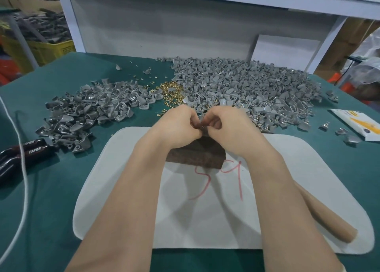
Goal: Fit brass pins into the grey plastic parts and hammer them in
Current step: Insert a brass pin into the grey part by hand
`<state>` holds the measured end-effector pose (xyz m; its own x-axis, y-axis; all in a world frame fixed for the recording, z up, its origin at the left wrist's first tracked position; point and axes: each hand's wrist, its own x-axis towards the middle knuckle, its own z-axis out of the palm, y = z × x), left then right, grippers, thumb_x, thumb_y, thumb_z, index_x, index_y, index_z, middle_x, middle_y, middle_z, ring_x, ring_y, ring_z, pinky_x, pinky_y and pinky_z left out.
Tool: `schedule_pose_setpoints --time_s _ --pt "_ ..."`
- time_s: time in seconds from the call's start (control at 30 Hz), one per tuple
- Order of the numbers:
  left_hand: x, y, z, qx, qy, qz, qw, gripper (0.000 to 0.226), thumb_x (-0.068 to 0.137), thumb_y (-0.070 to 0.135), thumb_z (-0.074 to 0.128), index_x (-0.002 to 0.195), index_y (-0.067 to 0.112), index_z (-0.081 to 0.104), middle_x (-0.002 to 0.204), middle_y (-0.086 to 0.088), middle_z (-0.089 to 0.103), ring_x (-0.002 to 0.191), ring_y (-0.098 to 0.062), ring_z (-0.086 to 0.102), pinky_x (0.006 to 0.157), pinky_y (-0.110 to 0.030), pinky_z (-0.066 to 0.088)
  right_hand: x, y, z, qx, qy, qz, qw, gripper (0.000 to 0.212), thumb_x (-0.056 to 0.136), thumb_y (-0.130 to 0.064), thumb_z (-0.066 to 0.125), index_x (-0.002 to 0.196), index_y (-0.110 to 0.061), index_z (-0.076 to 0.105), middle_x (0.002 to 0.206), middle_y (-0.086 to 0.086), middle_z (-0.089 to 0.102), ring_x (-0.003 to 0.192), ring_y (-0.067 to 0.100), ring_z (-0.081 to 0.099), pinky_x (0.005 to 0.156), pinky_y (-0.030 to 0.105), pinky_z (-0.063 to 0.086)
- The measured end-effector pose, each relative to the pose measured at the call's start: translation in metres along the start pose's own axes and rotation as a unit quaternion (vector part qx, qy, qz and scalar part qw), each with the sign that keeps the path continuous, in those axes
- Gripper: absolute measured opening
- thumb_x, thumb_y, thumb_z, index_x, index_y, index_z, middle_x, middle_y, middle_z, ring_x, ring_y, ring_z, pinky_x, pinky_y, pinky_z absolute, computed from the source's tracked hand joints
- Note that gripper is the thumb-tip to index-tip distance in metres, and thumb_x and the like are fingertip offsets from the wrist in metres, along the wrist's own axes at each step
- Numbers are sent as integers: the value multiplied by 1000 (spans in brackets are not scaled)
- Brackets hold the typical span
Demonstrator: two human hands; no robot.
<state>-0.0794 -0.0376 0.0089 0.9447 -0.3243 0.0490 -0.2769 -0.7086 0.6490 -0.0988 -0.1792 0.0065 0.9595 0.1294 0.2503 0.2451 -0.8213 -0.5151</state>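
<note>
Just over the far end of the wooden block [195, 155], left hand [180, 125] and right hand [225, 124] meet, curled fingers [214, 117] pinching a grey part [201, 126] between them.

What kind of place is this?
Probably a small factory workbench. Huge heaps of identical grey plastic parts and a pile of brass pins cover the green table, and a yellow crate stands behind.
</note>
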Motion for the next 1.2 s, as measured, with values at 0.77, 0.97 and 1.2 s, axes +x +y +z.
schedule_pose_setpoints --time_s 0.77,0.97,1.2 --pt "1 -1 1 -7 -1 21 1000 20 81 17 70 70 27 57 79 7 60 82 -16 59 81 -28 51 -1 0 -4 54 -44 63 996 15 82 -19 68 74 -27 60 73 -9 58 72 12 55 68 26 43" --pt "1 -1 0 -3 -7 19 1000 22 79 12 68 70 27 56 75 9 57 79 -15 56 78 -26 48 -1 0 -4 8 -40 24 999 11 83 -19 64 78 -24 56 70 -14 54 66 1 49 58 16 38" --pt "1 -1 0 1 -5 22 1000 20 80 17 69 70 28 55 75 10 56 79 -15 54 75 -24 45 -1 0 -2 5 -9 7 1000 11 79 -12 63 79 -22 58 63 -14 51 60 -2 45 54 6 32"
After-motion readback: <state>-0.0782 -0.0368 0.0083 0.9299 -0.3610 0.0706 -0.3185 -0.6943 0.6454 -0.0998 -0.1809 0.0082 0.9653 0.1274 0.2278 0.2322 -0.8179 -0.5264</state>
